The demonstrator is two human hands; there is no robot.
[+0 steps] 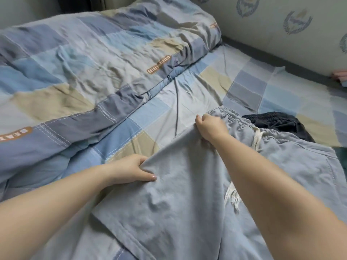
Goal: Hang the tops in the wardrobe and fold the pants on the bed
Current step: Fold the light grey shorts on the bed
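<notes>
Light blue pants (178,199) with an elastic waistband and a white drawstring lie spread on the bed (262,87) in front of me. My left hand (131,168) pinches the pants' left edge, thumb on top of the cloth. My right hand (210,128) grips the fabric just below the waistband at its left end. A dark navy garment (281,122) with an elastic band lies behind the pants, partly hidden under them.
A rumpled blue, grey and beige patchwork quilt (84,72) is heaped across the left and far side of the bed. A padded headboard (281,34) with printed emblems runs along the right. Something pink (339,76) shows at the right edge.
</notes>
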